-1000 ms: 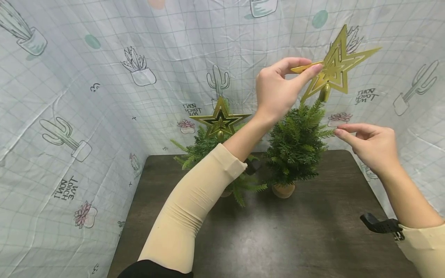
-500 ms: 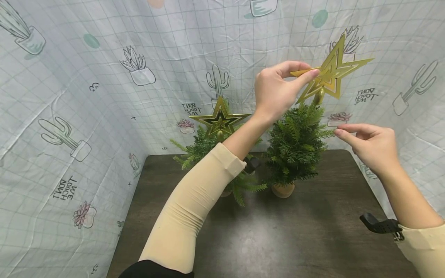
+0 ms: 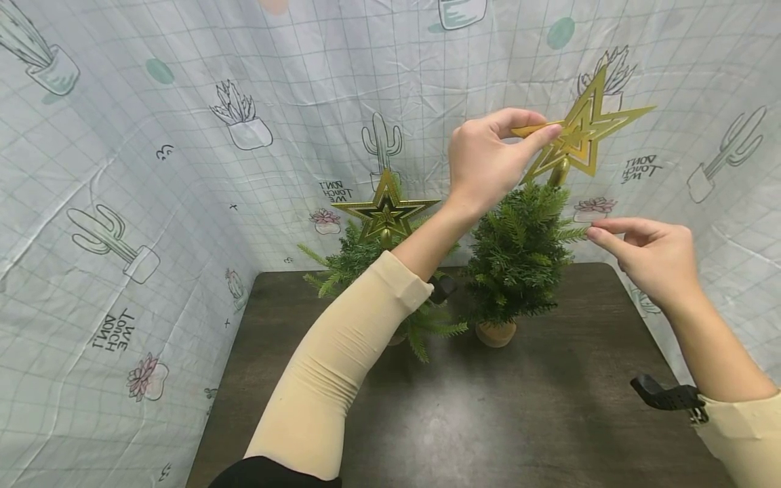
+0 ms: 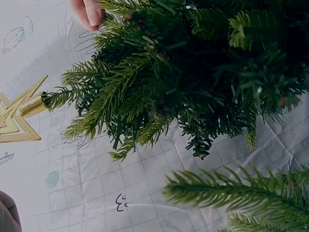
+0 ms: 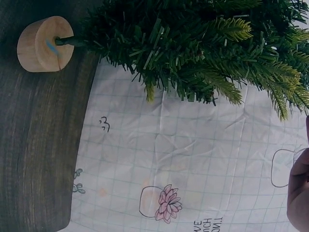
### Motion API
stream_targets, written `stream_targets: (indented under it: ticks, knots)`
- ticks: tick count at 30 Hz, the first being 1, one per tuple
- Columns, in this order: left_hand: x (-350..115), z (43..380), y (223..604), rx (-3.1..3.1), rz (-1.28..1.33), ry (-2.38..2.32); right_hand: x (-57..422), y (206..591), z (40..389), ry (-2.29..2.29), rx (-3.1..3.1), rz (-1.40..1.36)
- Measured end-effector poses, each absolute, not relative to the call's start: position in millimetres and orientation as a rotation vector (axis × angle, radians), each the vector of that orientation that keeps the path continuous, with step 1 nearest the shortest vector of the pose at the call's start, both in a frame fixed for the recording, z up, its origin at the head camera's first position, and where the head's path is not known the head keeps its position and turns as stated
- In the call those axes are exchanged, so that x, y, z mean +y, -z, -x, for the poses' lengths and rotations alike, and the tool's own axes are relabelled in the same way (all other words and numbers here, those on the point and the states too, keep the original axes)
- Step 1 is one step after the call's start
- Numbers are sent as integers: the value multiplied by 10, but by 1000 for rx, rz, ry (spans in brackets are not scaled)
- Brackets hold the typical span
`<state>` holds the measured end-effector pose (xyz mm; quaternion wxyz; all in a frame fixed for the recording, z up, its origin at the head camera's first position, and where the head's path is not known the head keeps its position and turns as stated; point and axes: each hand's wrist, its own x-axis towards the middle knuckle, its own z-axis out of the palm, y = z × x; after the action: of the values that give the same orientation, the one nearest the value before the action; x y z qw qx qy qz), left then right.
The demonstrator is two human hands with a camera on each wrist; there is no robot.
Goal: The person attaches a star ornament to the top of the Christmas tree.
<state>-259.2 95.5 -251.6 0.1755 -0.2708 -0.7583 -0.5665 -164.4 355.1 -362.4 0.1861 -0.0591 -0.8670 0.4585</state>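
Observation:
My left hand (image 3: 488,159) pinches one point of a gold star tree topper (image 3: 579,132) between thumb and fingers. The star stands a little tilted over the right small Christmas tree (image 3: 518,261). In the left wrist view the mouth of the star's gold socket (image 4: 34,105) meets the tip of the treetop sprig (image 4: 60,98). My right hand (image 3: 659,254) pinches the end of a side branch (image 3: 570,234) of that same tree. The tree's round wooden base (image 5: 46,44) rests on the dark table.
To the left stands a second small tree (image 3: 350,254) topped with its own gold star (image 3: 386,207); my left forearm partly covers it. Its lower branches (image 3: 427,332) reach toward the right tree. A cactus-print curtain (image 3: 293,135) encloses the dark wooden table (image 3: 518,413) behind and at the sides.
My left hand has brought the gold star slightly down and left, its socket now lower at the treetop. The right hand keeps its pinch on the branch.

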Motion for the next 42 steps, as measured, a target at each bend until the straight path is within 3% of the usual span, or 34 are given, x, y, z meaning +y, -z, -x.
stream_targets:
  ticks: [42]
  knots:
    - [628,2444,2377,-1966,620,1849,3608,3682,1669,-1353,-2346,136]
